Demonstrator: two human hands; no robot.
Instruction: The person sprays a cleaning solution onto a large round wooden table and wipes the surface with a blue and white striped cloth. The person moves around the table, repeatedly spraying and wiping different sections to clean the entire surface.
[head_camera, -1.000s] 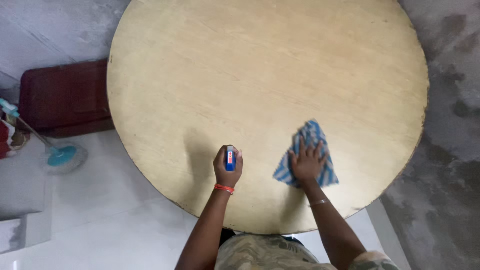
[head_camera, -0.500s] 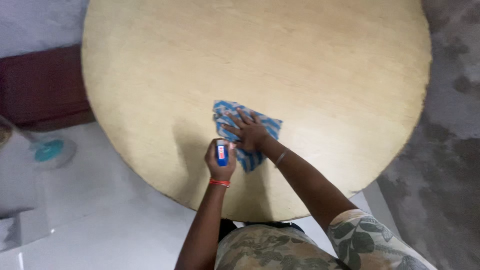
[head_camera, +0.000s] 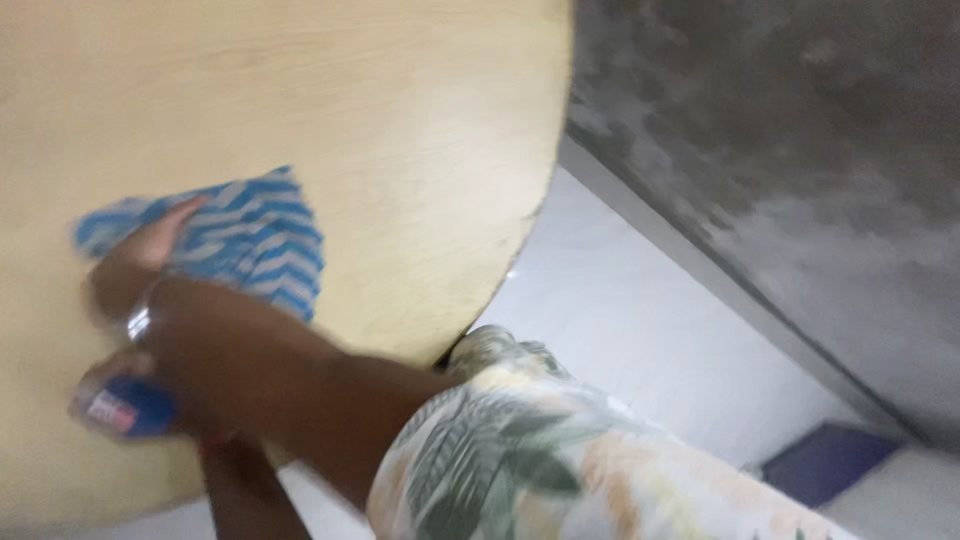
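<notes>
Pressing flat, right hand (head_camera: 135, 262) covers striped cloth (head_camera: 255, 240); left hand (head_camera: 120, 400) grips blue bottle (head_camera: 130, 408).

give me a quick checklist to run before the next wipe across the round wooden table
1. Right hand on the blue striped cloth: ok, fingers lie on it.
2. Cloth flat on the round wooden table: ok, as far as the blur shows.
3. Left hand gripping the small blue bottle: ok, though the right forearm crosses over it.
4. Bottle's nozzle direction: cannot tell, too blurred.
5. Tabletop beyond the cloth free of things: ok in the part in view.
6. Cloth away from the table edge: ok.
</notes>
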